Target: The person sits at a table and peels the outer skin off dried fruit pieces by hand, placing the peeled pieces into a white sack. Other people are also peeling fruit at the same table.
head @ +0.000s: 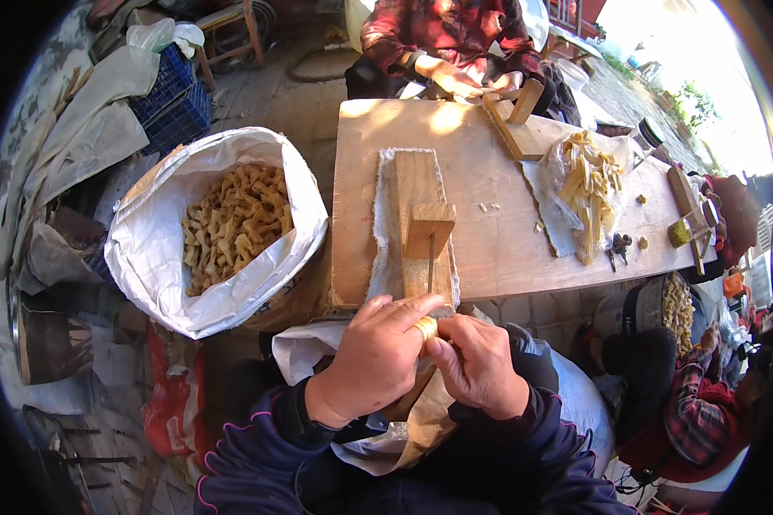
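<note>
My left hand [380, 344] grips a small pale-yellow rolled strip [427, 327] between thumb and fingers. From the other side, my right hand [483, 364] pinches the same roll, its thumb against it. A thin metal rod [431, 267] reaches toward my hands from an upright wooden block [430, 230]; my fingers hide its near end. That block stands on a narrow wooden board [415, 177], which rests on a white cloth [384, 212] at the near edge of the table [483, 170].
A white woven sack [148, 257] of knotted yellow pieces [232, 222] stands left of the table. Loose yellow strips [589, 180] lie on plastic at right, near scissors [620, 246]. One person [451, 38] works opposite; another [696, 412] sits at right beside a filled bucket [631, 315].
</note>
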`<move>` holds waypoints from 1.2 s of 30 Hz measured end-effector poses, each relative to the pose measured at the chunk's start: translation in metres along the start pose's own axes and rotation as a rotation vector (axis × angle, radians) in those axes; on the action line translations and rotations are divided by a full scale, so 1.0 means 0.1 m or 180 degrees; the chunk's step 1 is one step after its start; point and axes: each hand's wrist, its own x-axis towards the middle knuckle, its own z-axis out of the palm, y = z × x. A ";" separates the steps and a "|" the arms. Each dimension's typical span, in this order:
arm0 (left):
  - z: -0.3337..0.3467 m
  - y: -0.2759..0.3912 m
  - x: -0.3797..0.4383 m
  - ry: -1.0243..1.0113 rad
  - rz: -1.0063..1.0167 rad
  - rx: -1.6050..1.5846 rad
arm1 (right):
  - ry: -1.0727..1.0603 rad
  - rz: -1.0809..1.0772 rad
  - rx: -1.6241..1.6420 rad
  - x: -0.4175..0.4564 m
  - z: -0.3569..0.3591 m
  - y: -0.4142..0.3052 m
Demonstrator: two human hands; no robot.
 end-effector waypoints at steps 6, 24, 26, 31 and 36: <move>-0.02 -0.04 -0.06 -0.0086 0.0305 0.0381 | -0.0507 0.0691 0.0407 -0.03 0.00 -0.02; -0.24 -0.30 -0.10 0.0531 -0.0777 -0.2065 | -0.0878 0.2449 0.3826 -0.07 -0.08 -0.02; -0.19 -0.30 -0.13 0.0021 -0.1517 -0.3412 | -0.0975 0.2574 0.3907 -0.04 -0.05 -0.02; -0.10 -0.27 -0.24 -0.0468 -0.2044 -0.4444 | -0.1104 0.2883 0.3813 -0.01 -0.05 -0.07; -0.06 -0.24 -0.24 0.0270 -0.1917 -0.4041 | -0.0419 0.2708 0.3159 -0.03 -0.17 -0.02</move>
